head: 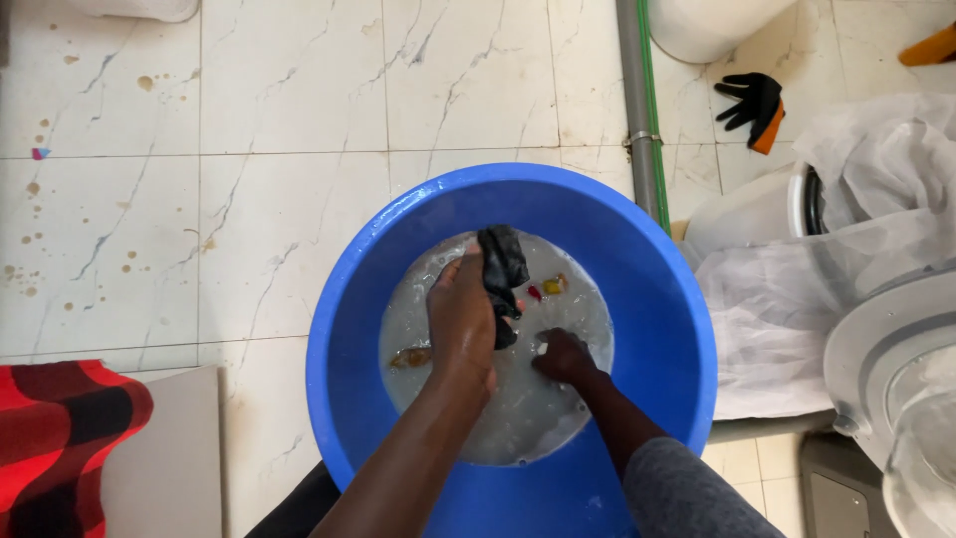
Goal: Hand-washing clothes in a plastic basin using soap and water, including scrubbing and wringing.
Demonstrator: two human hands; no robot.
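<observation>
A red-and-black checked cloth (pixel 60 438) lies on the floor at left. In the one blue basin (pixel 657 299), the left hand (pixel 463 319) has its fingers closed around one dark wet garment (pixel 503 269) lifted above the cloudy water; the right hand (pixel 566 357) is half submerged, its fingers' state unclear. Vigorous wringing could likely splash water onto the tiles. One black glove (pixel 752 105) lies beyond.

A white marble-patterned tiled floor (pixel 279 120), speckled with brown stains at its left edge, is occupied by a round blue plastic basin (pixel 657 299). A black and orange glove (pixel 754 105) and a grey pipe (pixel 637 110) lie towards its far right corner.
</observation>
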